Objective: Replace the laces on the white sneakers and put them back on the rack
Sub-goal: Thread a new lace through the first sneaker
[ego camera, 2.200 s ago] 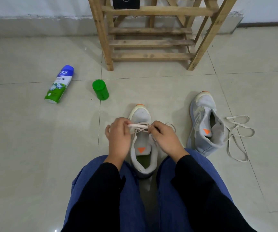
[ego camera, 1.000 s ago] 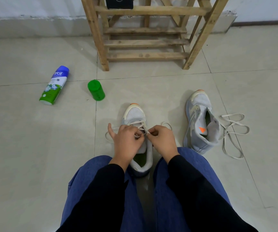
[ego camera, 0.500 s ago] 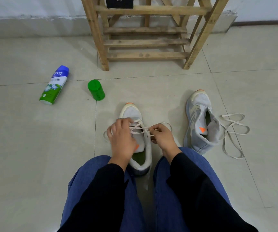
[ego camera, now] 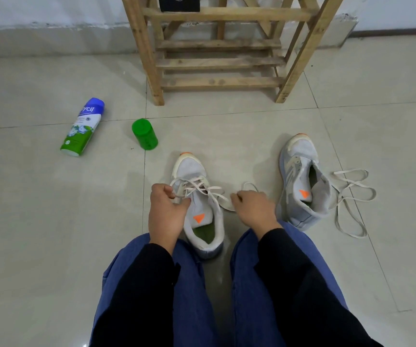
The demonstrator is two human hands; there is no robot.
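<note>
Left hand [ego camera: 167, 214] pinches the lace [ego camera: 209, 188] of a white sneaker [ego camera: 189, 169]; right hand [ego camera: 253, 209], fingers curled, apparently grips its other end.

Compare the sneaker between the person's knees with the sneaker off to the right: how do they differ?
The near sneaker has a threaded lace crossing its front eyelets; the right sneaker shows none, with a loose lace on the floor beside it. The left hand and right hand pinch the near sneaker's lace; nobody touches the right sneaker. Both are whitish with orange toe tips and orange tongue triangles, toes toward the wooden rack.
</note>
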